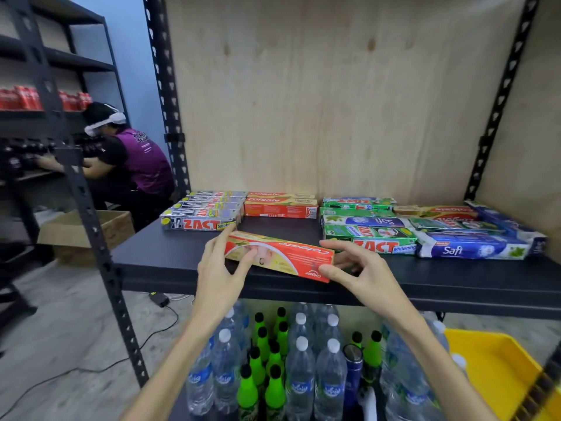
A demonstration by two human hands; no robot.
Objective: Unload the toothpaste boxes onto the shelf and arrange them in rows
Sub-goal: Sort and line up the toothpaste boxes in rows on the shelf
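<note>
A red Colgate toothpaste box (291, 258) lies slanted near the front of the dark shelf (170, 253). My left hand (221, 268) holds its left end, fingers on top and side. My right hand (361, 271) holds its right end, thumb at the front corner. Behind on the left stand rows of silver Zact boxes (200, 221) and two red Colgate boxes (280, 206). At the right lies a looser group of green Zact boxes (368, 238), blue Safi boxes (470, 246) and another Colgate box (446, 212).
Black uprights (170, 117) and a plywood back frame the shelf. Below stand several water bottles (303, 369) and green bottles (258, 369). A yellow crate (498, 372) is at lower right. A person in purple (133, 159) crouches at the left by another rack and a cardboard box (88, 229).
</note>
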